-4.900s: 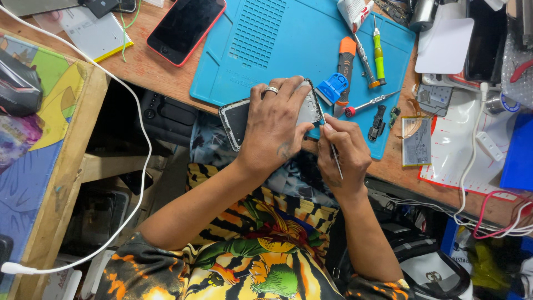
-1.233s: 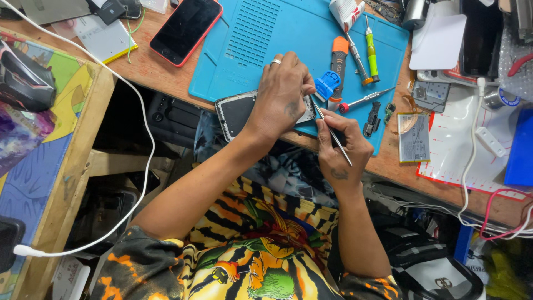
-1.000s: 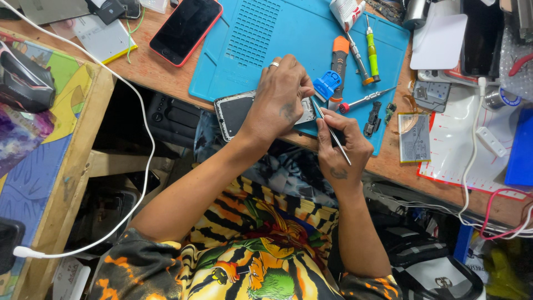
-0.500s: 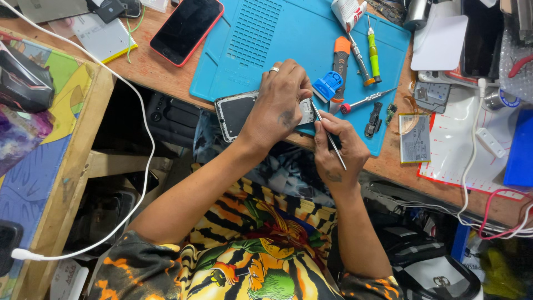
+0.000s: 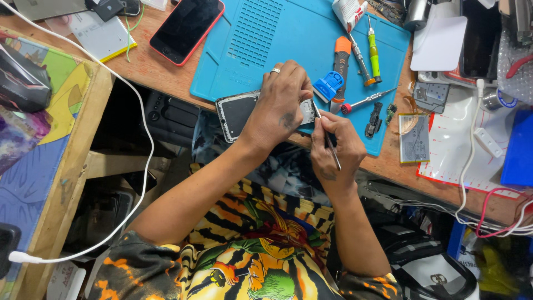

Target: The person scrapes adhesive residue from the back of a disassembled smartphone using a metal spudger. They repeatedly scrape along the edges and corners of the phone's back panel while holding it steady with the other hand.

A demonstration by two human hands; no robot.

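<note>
Phone chassis (image 5: 236, 114) lies at the blue mat's (image 5: 277, 44) near edge, long axis running 9 to 3 o'clock. Our left hand (image 5: 280, 105) presses it down, clenched over its right half; our right hand (image 5: 336, 147) grips a thin metal tool (image 5: 327, 139), tip pointing to 11 o'clock at the chassis.

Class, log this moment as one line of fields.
left hand: pressing opened phone on blue mat | right hand: holding thin tool, tip at phone

Wooden bench (image 5: 166, 78): blue mat (image 5: 266, 39), red phone (image 5: 187, 25), white sheet (image 5: 466, 161)
</note>
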